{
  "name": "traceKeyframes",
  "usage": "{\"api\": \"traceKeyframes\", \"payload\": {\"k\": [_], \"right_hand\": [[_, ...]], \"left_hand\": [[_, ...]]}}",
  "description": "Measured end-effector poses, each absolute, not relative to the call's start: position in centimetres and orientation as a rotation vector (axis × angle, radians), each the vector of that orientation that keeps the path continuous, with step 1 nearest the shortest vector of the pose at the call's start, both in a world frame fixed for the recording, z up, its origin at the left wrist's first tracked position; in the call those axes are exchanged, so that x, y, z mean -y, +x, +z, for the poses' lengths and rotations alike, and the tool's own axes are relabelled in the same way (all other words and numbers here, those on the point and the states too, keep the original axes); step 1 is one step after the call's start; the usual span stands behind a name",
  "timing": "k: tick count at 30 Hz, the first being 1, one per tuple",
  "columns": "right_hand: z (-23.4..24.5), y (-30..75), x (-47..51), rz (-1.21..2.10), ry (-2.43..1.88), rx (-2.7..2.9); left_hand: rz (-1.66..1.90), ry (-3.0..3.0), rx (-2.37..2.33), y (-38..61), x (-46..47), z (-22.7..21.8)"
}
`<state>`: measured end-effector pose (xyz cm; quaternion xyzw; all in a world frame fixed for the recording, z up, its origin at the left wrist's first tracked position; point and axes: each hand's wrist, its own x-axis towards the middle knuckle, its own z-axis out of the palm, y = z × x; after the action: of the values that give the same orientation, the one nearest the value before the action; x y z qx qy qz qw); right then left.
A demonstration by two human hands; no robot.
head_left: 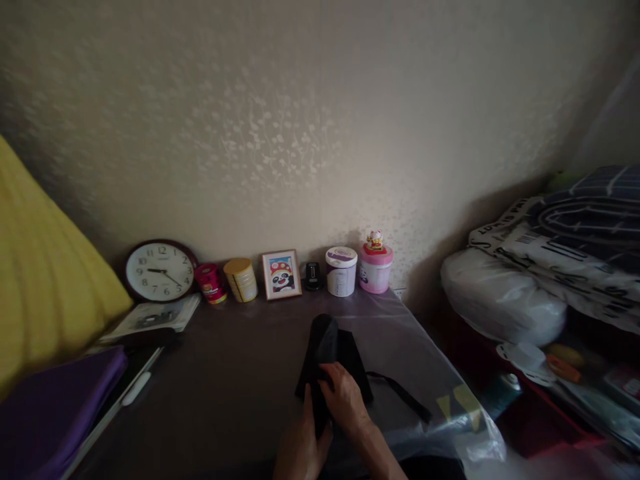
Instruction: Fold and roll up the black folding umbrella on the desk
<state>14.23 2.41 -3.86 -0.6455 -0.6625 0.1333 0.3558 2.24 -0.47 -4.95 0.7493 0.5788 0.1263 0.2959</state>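
Observation:
A black cloth item (326, 339) with a rounded upper end and wider dark flaps lies at the front middle of the table; its exact kind is unclear. Fingers of my right hand (346, 399) are curled closed on its middle. Lower down and to the left, my left hand (306, 440) grips the near end of the same black cloth, thumb and fingers partly hidden in shadow. From its right side a black strap (403, 393) trails across the plastic-covered table (235, 373).
Along the wall stand a round clock (161, 270), a red tub (210, 283), a yellow-lidded can (241, 280), a panda picture frame (281, 275), and two tubs, one white-and-purple (341, 272), one pink (376, 272). A purple cloth (65, 407) lies left; bedding (575, 260) is piled right.

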Motion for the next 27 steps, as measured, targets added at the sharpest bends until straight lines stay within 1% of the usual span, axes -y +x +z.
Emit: {"api": "traceKeyframes", "payload": {"k": [5,8,14,18,22,27], "right_hand": [[-3.5,13.5,-1.5,0.182,-1.702,1.790],[-3.6,13.2,-1.1,0.100,-1.703,1.821],[-3.1,13.0,-0.5,0.069,-1.687,1.926],[-3.1,12.9,0.0,0.032,-1.651,2.017],[-3.4,13.4,0.7,-0.018,-1.531,2.068],[-3.4,15.5,0.8,0.088,-1.255,2.084]], "left_hand": [[0.284,1.959,-1.563,2.3,0.4,-4.8],[0.344,1.938,-1.518,2.1,0.5,-4.4],[0.437,1.906,-1.435,2.0,0.6,-3.5],[0.499,1.915,-1.379,1.9,-0.1,-4.0],[0.442,1.945,-1.370,1.9,-0.7,-5.1],[0.385,1.960,-1.422,2.0,-0.6,-4.9]]}}
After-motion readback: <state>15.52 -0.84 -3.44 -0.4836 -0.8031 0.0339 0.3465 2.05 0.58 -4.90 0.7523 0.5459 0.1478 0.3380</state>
